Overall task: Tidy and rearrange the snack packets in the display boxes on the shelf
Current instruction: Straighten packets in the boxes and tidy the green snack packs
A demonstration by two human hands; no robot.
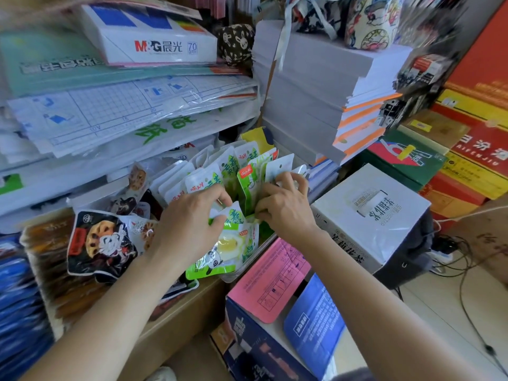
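Several green-and-white snack packets (220, 171) stand crowded in a display box on the shelf, mid-frame. My left hand (189, 224) grips the top of a green packet with a panda print (228, 248) at the front of the box. My right hand (283, 202) pinches the tops of upright packets (277, 167) at the box's right side. A black-and-red lotus-root packet (101, 243) lies to the left, leaning on brown packets (52, 259).
Stacked paper sheets and an M&G paper ream (154, 37) overhang the box from the upper left. A tall stack of white paper (316, 86) stands behind. A white carton (371, 213) and a pink-and-blue box (275, 306) sit right of the shelf. Cables trail on the floor at right.
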